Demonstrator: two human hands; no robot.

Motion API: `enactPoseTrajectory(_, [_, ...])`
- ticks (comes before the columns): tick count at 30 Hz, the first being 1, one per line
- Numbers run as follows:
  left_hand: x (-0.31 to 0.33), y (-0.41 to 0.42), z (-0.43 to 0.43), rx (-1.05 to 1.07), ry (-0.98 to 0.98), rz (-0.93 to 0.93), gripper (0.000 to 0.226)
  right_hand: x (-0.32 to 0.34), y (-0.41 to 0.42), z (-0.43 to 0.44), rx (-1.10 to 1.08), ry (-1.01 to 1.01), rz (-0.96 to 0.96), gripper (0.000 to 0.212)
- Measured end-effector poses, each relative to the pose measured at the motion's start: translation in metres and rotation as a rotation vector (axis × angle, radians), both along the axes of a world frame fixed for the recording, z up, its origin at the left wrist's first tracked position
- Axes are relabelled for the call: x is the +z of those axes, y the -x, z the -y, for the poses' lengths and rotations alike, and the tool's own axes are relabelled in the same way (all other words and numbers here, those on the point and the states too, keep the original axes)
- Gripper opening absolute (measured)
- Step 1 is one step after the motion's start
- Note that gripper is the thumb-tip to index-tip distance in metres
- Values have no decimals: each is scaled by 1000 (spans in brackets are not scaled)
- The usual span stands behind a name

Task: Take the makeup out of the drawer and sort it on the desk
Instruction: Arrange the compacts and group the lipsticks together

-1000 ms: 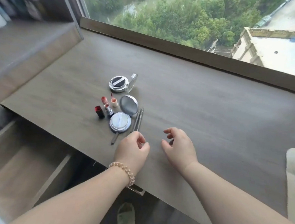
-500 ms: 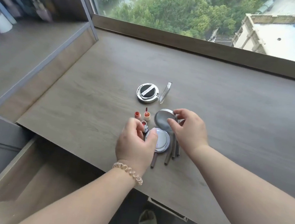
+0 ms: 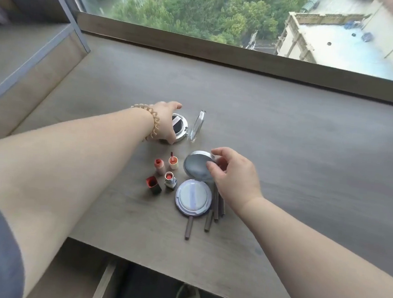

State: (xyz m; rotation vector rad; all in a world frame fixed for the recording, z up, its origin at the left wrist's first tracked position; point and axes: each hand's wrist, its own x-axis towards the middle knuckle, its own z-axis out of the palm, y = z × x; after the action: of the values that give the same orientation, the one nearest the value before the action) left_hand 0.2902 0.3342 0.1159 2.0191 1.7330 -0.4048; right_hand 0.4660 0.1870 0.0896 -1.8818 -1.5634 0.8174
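Together, both arms reached over the worktop (image 3: pixel 287 123): the left hand (image 3: pixel 164 122), fingers curled, gripped the far compact (image 3: pixel 180 130); the right hand (image 3: pixel 233 175) pinched the near compact's lid (image 3: pixel 197 166), lipsticks (image 3: pixel 163 174) left of it.

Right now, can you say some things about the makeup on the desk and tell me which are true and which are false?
1. The left hand is on the far open compact. True.
2. Four open lipsticks stand on the desk. True.
3. The right hand holds a lipstick. False: its fingers are at the mirrored lid of the near compact.
4. The pencils lie left of the lipsticks. False: they lie right, partly under the white cushion compact.
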Motion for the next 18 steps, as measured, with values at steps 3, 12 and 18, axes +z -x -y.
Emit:
enactPoseTrajectory(3, [-10, -5, -5, -82, 12, -99, 110, -2, 1, -1, 31, 24, 37, 25])
enactPoseTrajectory(12, [-2, -14, -4, -74, -153, -68, 85, 3, -6, 1, -10, -66, -67, 12])
enactPoseTrajectory(18, [48, -49, 2, -40, -298, 50, 84, 33, -54, 3, -118, -217, -35, 14])
